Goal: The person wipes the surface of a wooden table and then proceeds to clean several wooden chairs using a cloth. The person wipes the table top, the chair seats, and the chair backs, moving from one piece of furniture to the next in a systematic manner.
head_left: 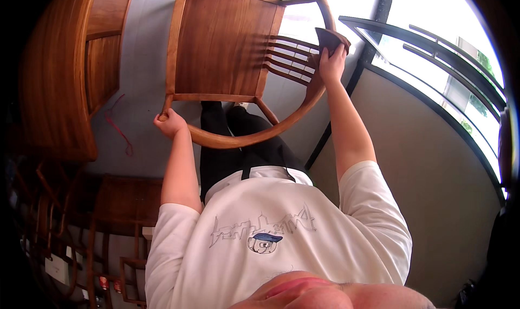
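A wooden armchair with a curved, rounded top rail (239, 140) stands before me, its flat wooden seat (227, 45) at the upper middle and several slim back spindles on its right side. My left hand (170, 123) is closed around the end of the chair's arm at the left. At the upper right, my right hand (333, 63) holds a dark brown cloth (330, 39) against the top rail, near the upper ends of the spindles. The cloth's folds partly cover the rail, and the fingers are partly hidden by it.
A large wooden furniture piece (61, 65) stands at the left, with a red string (115, 132) on the grey floor beside it. More wooden furniture (118, 203) and small boxes are at the lower left. A low wall (406, 146) and a window with metal bars lie to the right.
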Available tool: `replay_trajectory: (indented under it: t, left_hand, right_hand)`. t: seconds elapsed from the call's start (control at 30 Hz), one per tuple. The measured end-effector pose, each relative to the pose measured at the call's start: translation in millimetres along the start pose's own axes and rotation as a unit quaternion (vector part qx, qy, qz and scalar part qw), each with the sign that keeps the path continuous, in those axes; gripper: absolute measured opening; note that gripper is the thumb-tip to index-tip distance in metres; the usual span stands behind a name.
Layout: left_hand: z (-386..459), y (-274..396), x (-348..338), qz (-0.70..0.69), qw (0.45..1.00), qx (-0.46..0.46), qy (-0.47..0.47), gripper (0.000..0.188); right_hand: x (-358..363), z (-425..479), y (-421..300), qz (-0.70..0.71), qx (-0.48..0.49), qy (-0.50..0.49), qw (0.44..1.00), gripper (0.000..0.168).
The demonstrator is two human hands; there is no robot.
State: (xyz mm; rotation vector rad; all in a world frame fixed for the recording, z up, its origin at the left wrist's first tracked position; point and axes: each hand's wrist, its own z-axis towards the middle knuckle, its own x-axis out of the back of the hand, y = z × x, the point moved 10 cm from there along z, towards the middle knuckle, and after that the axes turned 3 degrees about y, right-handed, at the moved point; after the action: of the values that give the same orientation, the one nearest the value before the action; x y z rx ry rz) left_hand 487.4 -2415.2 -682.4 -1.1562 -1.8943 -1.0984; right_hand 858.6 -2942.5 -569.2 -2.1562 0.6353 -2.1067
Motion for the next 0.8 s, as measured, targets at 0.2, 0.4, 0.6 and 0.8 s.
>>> replay_trajectory:
  t: [0.2, 0.4, 0.6, 0.8]
  left_hand:
    - [2, -4, -4, 0.014, 0.999, -0.020, 0.020, 0.050]
    - [8, 4, 7, 0.029, 0.999, -0.009, 0.034, 0.049]
    - [11, -1, 9, 0.056, 0.998, -0.004, 0.033, 0.049]
    - [12, -1, 13, 0.041, 0.999, 0.008, 0.025, 0.048]
  right_hand:
    - [-19, 74, -40, -0.132, 0.148, -0.027, 0.980, 0.072]
    - [-49, 152, -148, -0.140, 0.268, -0.062, 0.951, 0.069]
    - [-116, 196, -266, -0.131, 0.420, -0.135, 0.888, 0.070]
    - [-165, 177, -358, -0.211, 0.562, -0.115, 0.791, 0.088]
